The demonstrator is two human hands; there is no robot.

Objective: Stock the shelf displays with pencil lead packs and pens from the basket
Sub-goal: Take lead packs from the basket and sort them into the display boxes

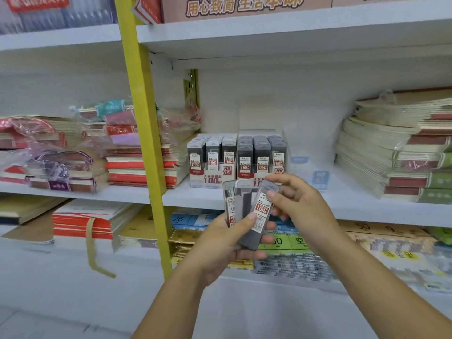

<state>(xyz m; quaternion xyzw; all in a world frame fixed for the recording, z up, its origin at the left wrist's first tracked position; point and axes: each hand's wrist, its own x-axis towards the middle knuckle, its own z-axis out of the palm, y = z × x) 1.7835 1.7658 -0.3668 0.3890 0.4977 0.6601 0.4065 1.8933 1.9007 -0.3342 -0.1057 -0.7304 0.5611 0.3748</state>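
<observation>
Gripping grey see-through plastic pencil lead packs (pixel 238 204) in the left hand (pixel 220 243). Pinching the top edge of the front pack (pixel 261 212) with the right hand (pixel 300 204). Hovering in open air before the front edge of the white shelf (pixel 367 211).

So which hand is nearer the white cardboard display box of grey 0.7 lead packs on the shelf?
Right. The right hand is just below the display box, pinching a grey lead pack; the left hand holds packs lower down.
</observation>
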